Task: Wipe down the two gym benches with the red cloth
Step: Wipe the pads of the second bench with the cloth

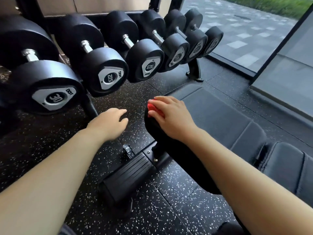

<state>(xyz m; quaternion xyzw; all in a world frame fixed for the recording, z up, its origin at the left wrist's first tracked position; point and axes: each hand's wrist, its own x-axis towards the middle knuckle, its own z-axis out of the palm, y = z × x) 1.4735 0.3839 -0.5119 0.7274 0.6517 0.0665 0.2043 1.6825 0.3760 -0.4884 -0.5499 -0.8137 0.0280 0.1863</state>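
Forearms [50,184]: both of mine are bare and reach in from the bottom edge toward the middle of the view.
Left hand [111,123]: it hovers over the floor with the fingers loosely curled and holds nothing.
Right hand [171,114]: palm and fingers lie spread over the red cloth, pressing it down onto the bench.
Thumb: it runs along the cloth's near edge, and I can't quite tell whether it tucks underneath.
Red cloth [153,107]: bright red and bunched small, mostly covered by my hand. Only a crumpled fold shows past my fingers on the left side.
Where the cloth sits: on the rounded left edge of the pad, toward its far end.
Bench [220,119]: dark grey padding with stitched seams and a gap between two cushion sections, lying flat to my right.
Bench foot [128,177]: a black ribbed cap on a metal bar, standing on the floor below my arms.
Floor [169,192]: black rubber with white flecks.
Dumbbells [101,65]: a row of black ones with silver end plates, marked 30, 27.5 and 32.5, on a rack [194,68] to the left.
Window [237,31]: wet grey paving shows beyond the glass.
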